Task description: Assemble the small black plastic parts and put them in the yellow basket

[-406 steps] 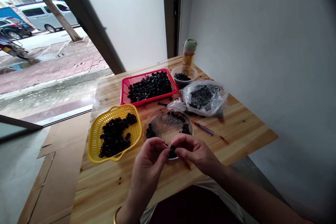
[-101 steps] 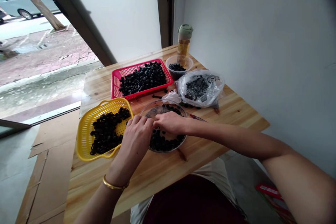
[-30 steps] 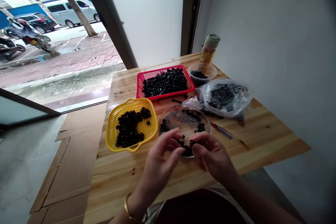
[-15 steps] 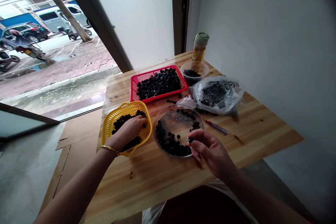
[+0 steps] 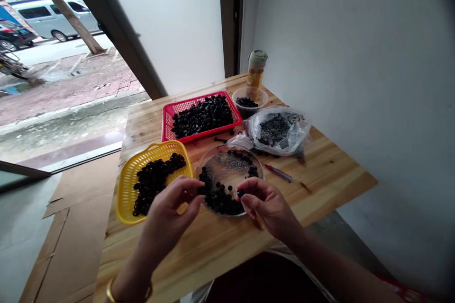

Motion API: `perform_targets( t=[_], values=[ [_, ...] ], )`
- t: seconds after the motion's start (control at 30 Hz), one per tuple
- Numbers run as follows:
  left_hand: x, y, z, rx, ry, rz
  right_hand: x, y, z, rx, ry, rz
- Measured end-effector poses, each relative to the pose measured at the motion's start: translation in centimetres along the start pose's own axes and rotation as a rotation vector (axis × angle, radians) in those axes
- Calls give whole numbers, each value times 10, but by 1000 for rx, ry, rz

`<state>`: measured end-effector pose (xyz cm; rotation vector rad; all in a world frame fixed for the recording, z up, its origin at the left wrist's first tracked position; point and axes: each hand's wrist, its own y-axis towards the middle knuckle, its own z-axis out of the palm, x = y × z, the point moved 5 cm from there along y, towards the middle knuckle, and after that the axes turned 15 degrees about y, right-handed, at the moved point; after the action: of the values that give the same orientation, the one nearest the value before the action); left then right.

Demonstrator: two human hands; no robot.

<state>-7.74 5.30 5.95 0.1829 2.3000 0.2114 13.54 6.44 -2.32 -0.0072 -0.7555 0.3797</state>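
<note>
My left hand (image 5: 170,213) is raised over the near left rim of the round clear tray (image 5: 197,175), pinching a small black round piece (image 5: 202,190) between thumb and fingers. Above the tray's near right side, my right hand (image 5: 268,206) pinches a small black knob (image 5: 241,193) with a thin metal pin sticking out to the left. Inside the tray lie many black knobs (image 5: 225,203) and a spread of thin metal pins (image 5: 227,163). Left of it stands the yellow basket (image 5: 122,189), holding black ring-like pieces (image 5: 152,182).
Behind, a red basket (image 5: 167,135) holds black discs. A clear bowl (image 5: 261,99) of small black parts stands by a bottle (image 5: 256,68). A plastic bag (image 5: 298,135) of dark parts lies at the right, near a screwdriver-like tool (image 5: 279,173). The wooden table (image 5: 337,170) meets a wall.
My left hand has come out of the yellow basket with a black round piece, moving right towards my right hand. My right hand keeps its pinch on the knob. The view has shifted right.
</note>
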Motion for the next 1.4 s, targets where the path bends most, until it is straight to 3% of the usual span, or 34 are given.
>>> perform_targets(
  t=[0.1, 0.23, 0.47, 0.77, 1.27, 1.4],
  values=[
    [-3, -19, 32, -50, -275, -119, 2, -2, 1, 14, -46, -12],
    [8, -33, 70, -21, -625, -300, 16, -9, 6, 39, -240, -140],
    [11, -45, 100, 8, -1096, -486, 44, -21, 34, 181, -775, -534],
    [16, -52, 107, -52, -1276, -641, 40, -25, 53, 286, -973, -674],
    [10, -56, 105, -87, -1189, -527, 32, -29, 60, 330, -1010, -673],
    [12, -60, 104, -140, -1172, -574, 33, -29, 60, 322, -999, -661]
  ],
)
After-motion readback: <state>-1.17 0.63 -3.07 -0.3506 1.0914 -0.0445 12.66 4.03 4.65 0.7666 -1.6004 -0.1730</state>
